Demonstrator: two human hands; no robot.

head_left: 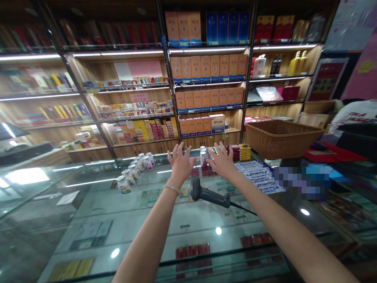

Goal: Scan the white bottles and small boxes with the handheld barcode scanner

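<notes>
Wicker basket [281, 151], one, far right on the counter; contents cannot be made out. Pale cans [203, 157], short row, between the hands. Right hand [222, 159], just beside that row: fingers spread apart, nothing gripped; contact with the cans cannot be told. Left hand [180, 163], over the glass: fingers spread apart, nothing gripped. White cans [137, 169], long row, left. Barcode scanner [210, 195], black, corded, between the forearms. Blue-and-white packets [259, 177], right. Glass counter [206, 221], see-through; red packs [193, 251] inside, near side. Wall shelving [206, 50], far, lit: orange boxes [210, 68] in rows, centre; blue boxes [228, 28], above; yellow bottles [298, 63], right. White sleeve [357, 116] of another person, far right.
</notes>
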